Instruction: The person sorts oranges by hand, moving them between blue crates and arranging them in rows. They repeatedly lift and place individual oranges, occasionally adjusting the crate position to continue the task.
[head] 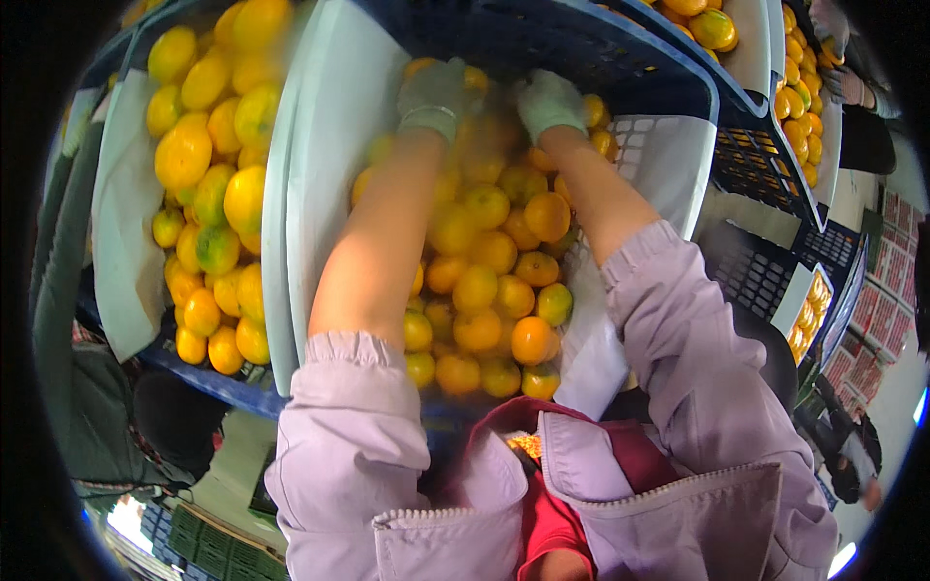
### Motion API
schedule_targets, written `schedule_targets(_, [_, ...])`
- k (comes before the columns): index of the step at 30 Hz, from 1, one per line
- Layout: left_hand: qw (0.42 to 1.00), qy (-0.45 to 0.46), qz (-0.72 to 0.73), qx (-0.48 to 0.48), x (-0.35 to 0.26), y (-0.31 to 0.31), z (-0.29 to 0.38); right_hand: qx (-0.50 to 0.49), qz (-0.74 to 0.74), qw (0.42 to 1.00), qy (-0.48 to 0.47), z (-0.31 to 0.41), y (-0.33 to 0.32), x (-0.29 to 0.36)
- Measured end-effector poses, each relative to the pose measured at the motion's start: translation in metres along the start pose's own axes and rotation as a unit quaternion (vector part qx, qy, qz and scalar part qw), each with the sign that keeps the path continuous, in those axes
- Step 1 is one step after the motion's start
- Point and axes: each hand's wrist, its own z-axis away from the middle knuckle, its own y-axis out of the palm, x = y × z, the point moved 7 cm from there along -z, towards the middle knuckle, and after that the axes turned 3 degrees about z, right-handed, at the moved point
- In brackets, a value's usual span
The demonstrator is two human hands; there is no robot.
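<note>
Both hands wear pale knit gloves and reach to the far end of a dark blue plastic crate (639, 62) of orange and yellow-green mandarins (483, 290). My left hand (431, 98) is down among the fruit near the crate's left side, with mandarins on either side of it. Opposite it, my right hand (551, 103) is lowered beside mandarins near the far right corner. The fingers of both hands point away and are largely hidden or blurred, so any grip is unclear. White liner sheet (665, 163) covers the crate's right wall, and another pale liner (349, 87) stands along its left.
A second lined crate holds larger-looking mandarins (211, 196) at the left. More filled crates (799, 109) stand at the upper right, where another person's gloved hand (846, 86) is among fruit. A person in dark clothing (167, 428) is at the lower left. Stacked printed cartons (883, 305) stand far right.
</note>
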Motion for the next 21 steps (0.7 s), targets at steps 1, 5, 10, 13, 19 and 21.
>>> schedule_targets(1, [1.0,0.003,0.013,-0.013,-0.001,-0.002,0.001,-0.057,0.044,0.997,-0.027,0.008,-0.014,-0.003])
schedule_targets(5, [0.999,0.014,0.023,-0.038,-0.003,-0.01,0.006,-0.105,0.132,0.984,-0.054,0.027,-0.02,0.002])
schedule_targets(10, [1.0,-0.003,0.026,-0.011,-0.004,-0.008,0.004,-0.077,0.016,0.996,0.052,0.013,-0.002,-0.004])
schedule_targets(13, [0.999,0.013,0.019,-0.035,-0.006,-0.009,0.005,-0.053,0.017,0.998,0.036,0.006,0.003,-0.009])
schedule_targets(19, [0.999,0.015,0.018,-0.035,-0.006,-0.011,0.007,-0.037,0.118,0.992,-0.029,0.019,0.0,-0.004])
schedule_targets(21, [0.999,0.016,0.019,-0.031,-0.007,-0.01,0.008,-0.026,0.17,0.984,-0.039,0.024,-0.001,-0.001])
